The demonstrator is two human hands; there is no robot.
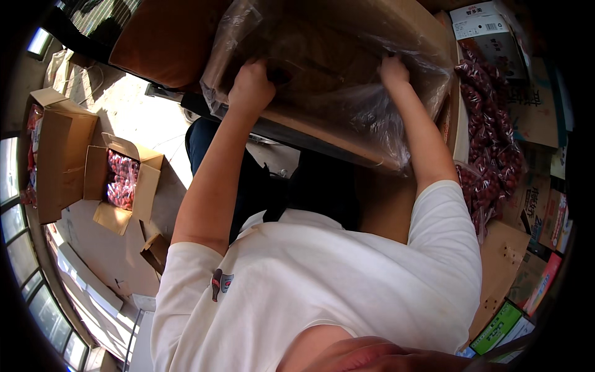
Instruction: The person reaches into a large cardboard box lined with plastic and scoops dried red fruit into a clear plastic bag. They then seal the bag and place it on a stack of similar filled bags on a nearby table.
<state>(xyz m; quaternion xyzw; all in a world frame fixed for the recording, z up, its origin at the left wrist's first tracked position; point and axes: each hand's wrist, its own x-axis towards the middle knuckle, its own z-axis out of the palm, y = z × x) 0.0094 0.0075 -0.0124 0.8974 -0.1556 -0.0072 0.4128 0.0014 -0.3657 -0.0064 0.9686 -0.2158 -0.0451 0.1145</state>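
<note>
In front of me is a large cardboard box (347,149), lined with a thin clear plastic bag (378,118) that spills over its near edge in wrinkles. My left hand (251,87) is closed in a fist at the box's left side, with its fingertips turned away from me, gripping the plastic. Farther right, my right hand (395,69) pinches the bag inside the box, and creased film fans out below the wrist. Through the film the brown cardboard inside shows.
Clear bags of dark red fruit (489,130) are piled to the right, beside a white carton (489,37) and flattened cardboard. At left an open carton (133,180) holds bagged red fruit near a taller carton (68,155). A brown cushion-like seat (164,43) lies beyond my left hand.
</note>
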